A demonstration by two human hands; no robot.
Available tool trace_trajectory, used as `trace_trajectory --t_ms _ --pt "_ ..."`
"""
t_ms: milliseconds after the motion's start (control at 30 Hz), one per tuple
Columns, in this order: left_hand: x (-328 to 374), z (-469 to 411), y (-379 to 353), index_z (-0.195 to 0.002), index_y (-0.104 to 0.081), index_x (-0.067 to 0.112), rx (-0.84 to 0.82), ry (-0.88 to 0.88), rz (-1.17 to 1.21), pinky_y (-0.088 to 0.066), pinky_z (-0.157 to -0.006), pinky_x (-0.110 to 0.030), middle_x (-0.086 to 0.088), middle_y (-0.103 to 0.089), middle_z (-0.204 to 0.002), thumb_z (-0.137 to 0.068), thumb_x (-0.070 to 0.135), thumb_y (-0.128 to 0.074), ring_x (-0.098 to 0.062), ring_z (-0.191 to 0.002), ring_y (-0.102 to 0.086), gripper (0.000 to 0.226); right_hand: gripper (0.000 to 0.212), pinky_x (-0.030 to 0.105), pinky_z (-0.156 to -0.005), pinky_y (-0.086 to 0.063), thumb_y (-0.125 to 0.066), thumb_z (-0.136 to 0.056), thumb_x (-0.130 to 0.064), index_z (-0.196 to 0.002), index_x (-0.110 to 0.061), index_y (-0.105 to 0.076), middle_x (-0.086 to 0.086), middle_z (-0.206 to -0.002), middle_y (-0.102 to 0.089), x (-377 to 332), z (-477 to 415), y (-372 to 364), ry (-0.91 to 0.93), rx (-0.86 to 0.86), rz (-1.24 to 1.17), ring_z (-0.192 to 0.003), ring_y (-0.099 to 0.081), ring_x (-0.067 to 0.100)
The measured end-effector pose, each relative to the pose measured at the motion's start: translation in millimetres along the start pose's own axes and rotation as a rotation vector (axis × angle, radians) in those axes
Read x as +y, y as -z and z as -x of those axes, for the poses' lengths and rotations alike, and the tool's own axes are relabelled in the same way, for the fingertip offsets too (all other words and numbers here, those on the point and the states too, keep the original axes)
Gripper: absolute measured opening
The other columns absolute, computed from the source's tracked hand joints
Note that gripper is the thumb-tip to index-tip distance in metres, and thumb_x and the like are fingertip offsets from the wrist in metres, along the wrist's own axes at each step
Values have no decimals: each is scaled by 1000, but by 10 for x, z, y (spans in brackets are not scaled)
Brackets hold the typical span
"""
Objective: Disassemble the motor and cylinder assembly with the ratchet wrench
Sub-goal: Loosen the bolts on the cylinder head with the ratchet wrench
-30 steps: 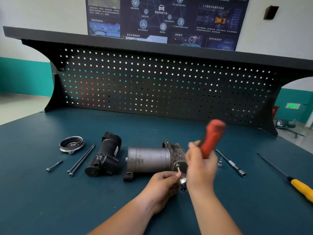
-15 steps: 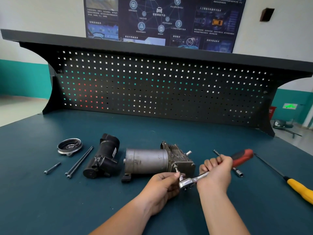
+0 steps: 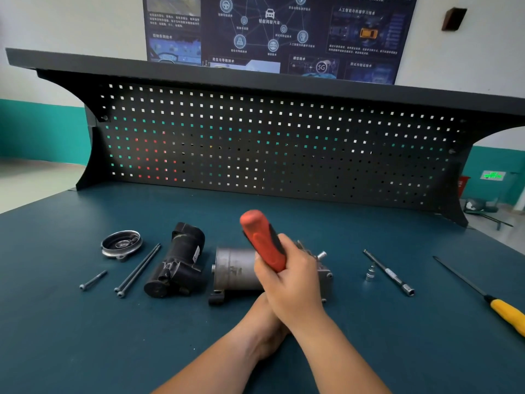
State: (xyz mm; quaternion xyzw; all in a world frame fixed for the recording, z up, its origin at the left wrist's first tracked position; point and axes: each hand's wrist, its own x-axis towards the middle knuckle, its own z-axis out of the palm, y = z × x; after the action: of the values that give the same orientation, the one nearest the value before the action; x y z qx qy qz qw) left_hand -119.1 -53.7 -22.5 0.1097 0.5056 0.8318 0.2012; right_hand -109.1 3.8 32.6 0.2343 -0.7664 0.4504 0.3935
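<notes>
The motor and cylinder assembly (image 3: 235,268) lies on its side on the surface (image 3: 85,336), just right of a separate black housing (image 3: 176,263). Over it, the right hand (image 3: 292,280) curls tightly round the ratchet wrench (image 3: 261,240) by its red handle. The left hand (image 3: 264,319) sits beneath, fingers hidden, so I cannot tell its grip.

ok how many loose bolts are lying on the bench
3. A short bolt lies far left; two long bolts lie side by side between it and the black housing. More may be hidden behind the right hand.
</notes>
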Motion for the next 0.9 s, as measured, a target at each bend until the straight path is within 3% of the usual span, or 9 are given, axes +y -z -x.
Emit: trace_trajectory --t_ms 100,200,300,367,600,733,900 --pt "1 9 2 -78 -71 11 15 3 -44 -51 -59 -26 -6 -66 -72 -91 0 -48 -15 -65 -64 29 20 20 -49 -28 -51 -72 -40 -61 -31 -37 -11 -52 -41 19 24 12 -33 47 -72 -50 -38 6" --pt "-26 -14 -4 -74 -70 6 64 2 -70 -48 -67 -27 -14 -62 -77 -88 -5 -51 -20 -72 -57 26 22 12 -47 -30 -60 -69 -39 -60 -25 -46 -14 -48 -45 49 -2 113 -241 239 -249 -45 -39 0" --pt "-47 -41 -36 -78 -64 7 109 24 -32 -39 -60 -21 -11 -49 -77 -87 11 -59 -15 -65 -40 12 19 16 -43 -32 -60 -74 -24 -62 -22 -46 -13 -42 -40 117 -100 256 -501 476 -502 -40 -36 1" --pt "-55 -50 -53 -76 -65 9 119 36 -1 -36 -56 -18 -8 -48 -73 -84 20 -61 -12 -63 -38 13 28 16 -37 -25 -55 -85 -13 -64 -19 -37 -14 -41 -32 217 -157 363 -628 632 -691 -36 -29 2" --pt "-89 -75 -38 -70 -73 12 141 26 -45 -45 -58 -14 -1 -71 -70 -91 14 -57 -5 -58 -60 26 28 19 -36 -18 -42 -89 -22 -64 -22 -30 -10 -45 -24 586 -17 554 -1073 929 -1057 -37 -24 7" --pt "-72 -61 -38 -68 -77 14 144 35 -70 -45 -59 -15 -1 -71 -71 -92 14 -57 -5 -58 -60 31 27 15 -34 -19 -42 -88 -21 -64 -22 -30 -12 -41 -26 546 -10 548 -1033 943 -1000 -33 -25 6" --pt "-49 -62 -43 -71 -72 11 156 58 -52 -44 -55 -16 -2 -63 -65 -86 17 -63 -8 -54 -54 18 28 16 -36 -25 -49 -87 -8 -65 -18 -35 -14 -41 -32 307 -109 424 -663 801 -734 -35 -29 2"
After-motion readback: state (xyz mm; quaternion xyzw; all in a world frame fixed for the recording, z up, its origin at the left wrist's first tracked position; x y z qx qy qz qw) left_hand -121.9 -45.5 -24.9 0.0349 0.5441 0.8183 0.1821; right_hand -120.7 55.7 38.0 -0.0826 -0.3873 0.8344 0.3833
